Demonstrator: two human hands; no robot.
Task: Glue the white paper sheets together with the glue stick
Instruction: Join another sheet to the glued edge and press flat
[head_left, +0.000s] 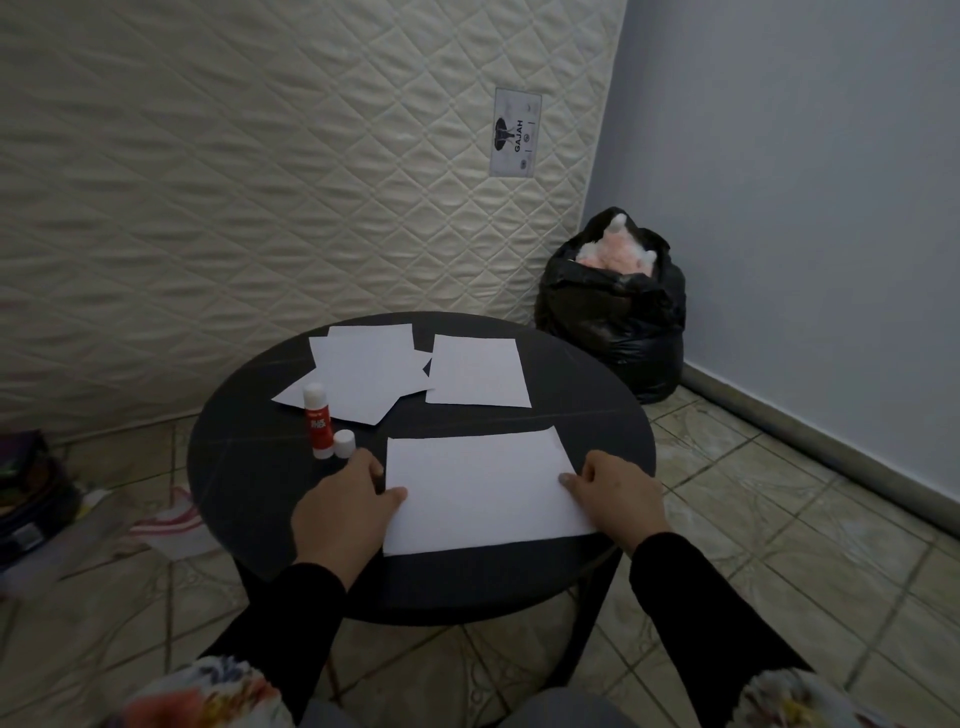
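- Head view: we see a round dark surface (249, 467) with one white sheet (480, 491) lying flat at its near side.
- Our left hand (345, 512) holds the sheet's left edge, its grip pinching the paper with the thumb on top.
- Our right hand (615, 493) rests on the sheet's right edge, fingers curled; we cannot tell whether its grip pinches or only presses.
- The glue stick (317, 421) stands upright and uncapped just beyond the left hand, its white cap (344, 443) beside it.
- A loose pile of sheets (363, 376) and a single sheet (475, 371) lie farther back.
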